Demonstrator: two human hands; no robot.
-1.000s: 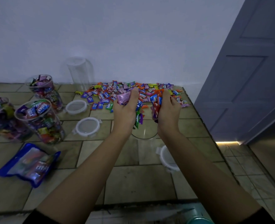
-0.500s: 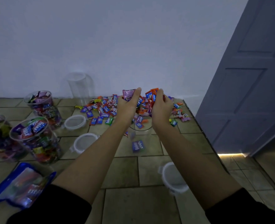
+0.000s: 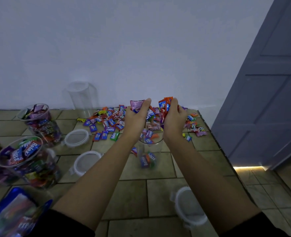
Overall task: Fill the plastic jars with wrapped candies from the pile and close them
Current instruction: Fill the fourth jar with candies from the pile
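Over the near-empty jar [image 3: 150, 147], left hand [image 3: 135, 118] and right hand [image 3: 174, 120] clutch candies [image 3: 165, 106] in curled fingers [image 3: 147, 102]. The filling step is underway; next they likely need loosening above its mouth.

A pale, bare wall [image 3: 124, 48] fills the upper frame, with a grey panelled door [image 3: 269, 100] at the right. A warm strip of light [image 3: 248, 167] glows at the door's foot. A blue printed bag [image 3: 13, 214] lies on the tiled surface [image 3: 129, 199] at lower left.
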